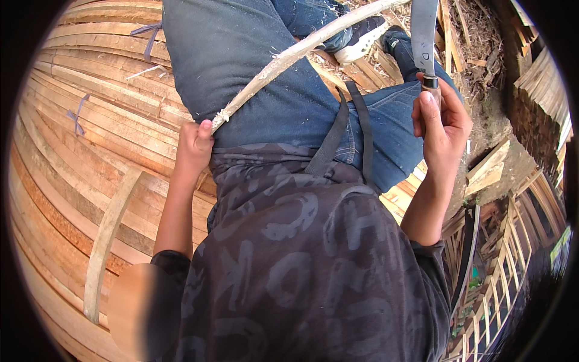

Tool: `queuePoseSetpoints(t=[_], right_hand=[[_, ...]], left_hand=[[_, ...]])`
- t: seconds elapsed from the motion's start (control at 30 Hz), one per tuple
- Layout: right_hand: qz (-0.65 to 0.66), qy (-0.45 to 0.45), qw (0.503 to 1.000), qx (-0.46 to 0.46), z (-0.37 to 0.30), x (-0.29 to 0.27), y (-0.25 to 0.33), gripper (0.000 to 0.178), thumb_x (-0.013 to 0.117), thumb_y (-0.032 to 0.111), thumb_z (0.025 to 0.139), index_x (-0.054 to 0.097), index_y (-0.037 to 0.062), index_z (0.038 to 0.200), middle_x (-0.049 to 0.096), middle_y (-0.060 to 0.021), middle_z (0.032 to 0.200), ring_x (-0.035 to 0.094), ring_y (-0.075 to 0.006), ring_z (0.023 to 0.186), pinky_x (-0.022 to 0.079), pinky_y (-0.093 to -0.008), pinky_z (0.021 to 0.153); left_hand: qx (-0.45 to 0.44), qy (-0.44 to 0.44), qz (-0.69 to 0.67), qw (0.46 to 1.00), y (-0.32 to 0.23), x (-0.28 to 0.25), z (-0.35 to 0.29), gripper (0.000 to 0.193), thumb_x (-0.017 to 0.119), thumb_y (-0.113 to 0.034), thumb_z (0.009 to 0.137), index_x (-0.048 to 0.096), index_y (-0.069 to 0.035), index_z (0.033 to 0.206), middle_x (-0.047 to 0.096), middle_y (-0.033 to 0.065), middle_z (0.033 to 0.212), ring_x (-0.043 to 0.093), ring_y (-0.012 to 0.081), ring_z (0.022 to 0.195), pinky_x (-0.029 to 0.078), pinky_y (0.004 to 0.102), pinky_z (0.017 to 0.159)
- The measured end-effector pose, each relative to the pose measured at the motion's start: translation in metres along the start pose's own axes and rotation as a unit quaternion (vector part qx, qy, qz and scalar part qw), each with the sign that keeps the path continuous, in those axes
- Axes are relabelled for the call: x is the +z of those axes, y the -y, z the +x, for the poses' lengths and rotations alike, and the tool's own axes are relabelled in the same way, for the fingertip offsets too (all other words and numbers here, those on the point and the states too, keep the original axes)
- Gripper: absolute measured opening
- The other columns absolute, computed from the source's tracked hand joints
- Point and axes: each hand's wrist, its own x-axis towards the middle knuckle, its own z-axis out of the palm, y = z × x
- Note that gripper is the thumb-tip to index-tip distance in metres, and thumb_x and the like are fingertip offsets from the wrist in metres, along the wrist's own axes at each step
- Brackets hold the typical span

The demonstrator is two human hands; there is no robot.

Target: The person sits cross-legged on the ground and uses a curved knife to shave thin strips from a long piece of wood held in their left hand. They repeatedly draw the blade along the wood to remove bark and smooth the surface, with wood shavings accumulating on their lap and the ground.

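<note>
And here's the stick (292, 54), pale and bare, slanting across the jeans (235, 54) from their left edge out over the far side, where it meets the top of the view. Frayed curls bristle at its near end! The left hand (196, 145), just beside the left edge of the jeans, has its fingers wrapped tight round that end, thumb on top. Over at the right of the jeans, the right hand (443, 123) is closed firmly round the handle of the knife (424, 45), thumb laid along it, blade upright. Does steel touch wood up there? Can't tell.

This looks like shaving the stick down, caught between strokes. The next move seems to call for a steady left hold and the blade laid flat, kept clear of those fingers and the jeans.

Beyond the jeans, a shoe (365, 45) among wood scraps; left of them, rows of slats (114, 130), tied in bundles.
</note>
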Motion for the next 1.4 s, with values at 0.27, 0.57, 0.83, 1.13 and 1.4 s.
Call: queuePoseSetpoints(t=[0.27, 0.57, 0.83, 1.13, 1.4], right_hand=[[-0.097, -0.022, 0.992, -0.075, -0.007, 0.037, -0.019, 0.029, 0.069, 0.009, 0.084, 0.050, 0.0042, 0.105, 0.055, -0.0024, 0.061, 0.045, -0.0052, 0.053, 0.038, -0.0219, 0.050], [-0.253, 0.045, 0.951, -0.174, -0.010, 0.063, -0.037, 0.022, 0.073, 0.023, 0.080, 0.060, 0.0050, 0.082, 0.055, -0.0089, 0.057, 0.056, -0.0239, 0.049, 0.043, -0.0335, 0.047], [-0.333, -0.211, 0.902, -0.175, 0.045, 0.029, -0.054, 0.025, 0.061, 0.025, 0.091, 0.056, 0.0040, 0.078, 0.048, -0.0064, 0.049, 0.047, -0.0206, 0.042, 0.037, -0.0321, 0.044], [-0.358, -0.027, 0.906, -0.223, 0.017, 0.055, -0.042, 0.045, 0.072, 0.044, 0.077, 0.053, 0.0058, 0.063, 0.049, -0.0072, 0.047, 0.054, -0.0255, 0.044, 0.043, -0.0342, 0.045], [-0.349, -0.235, 0.900, -0.116, 0.072, 0.029, -0.054, 0.054, 0.065, 0.048, 0.083, 0.056, 0.0010, 0.058, 0.046, -0.0083, 0.044, 0.044, -0.0275, 0.039, 0.037, -0.0373, 0.043]], left_hand=[[0.072, -0.055, 0.187, 0.978, -0.017, 0.007, -0.012, 0.085, 0.041, -0.072, 0.084, 0.038, 0.005, 0.047, 0.033, 0.0217, 0.044, 0.041, 0.0347, 0.041, 0.030, 0.0438, 0.043], [0.071, 0.014, 0.098, 0.993, -0.003, -0.001, -0.002, 0.082, 0.040, -0.067, 0.087, 0.036, 0.004, 0.048, 0.028, 0.0150, 0.042, 0.037, 0.0204, 0.040, 0.027, 0.0408, 0.042], [-0.013, 0.064, 0.012, 0.998, -0.011, -0.005, 0.000, 0.074, 0.030, -0.066, 0.092, 0.038, -0.003, 0.056, 0.035, 0.0011, 0.052, 0.038, 0.0113, 0.048, 0.031, 0.0279, 0.045], [0.010, 0.039, 0.031, 0.999, -0.007, -0.002, -0.002, 0.078, 0.032, -0.060, 0.094, 0.037, 0.004, 0.050, 0.034, 0.0077, 0.042, 0.037, 0.0160, 0.042, 0.031, 0.0366, 0.043], [0.004, 0.003, 0.062, 0.998, -0.009, 0.005, -0.006, 0.080, 0.030, -0.062, 0.094, 0.037, 0.005, 0.050, 0.032, 0.0103, 0.042, 0.038, 0.0189, 0.041, 0.030, 0.0396, 0.043]])
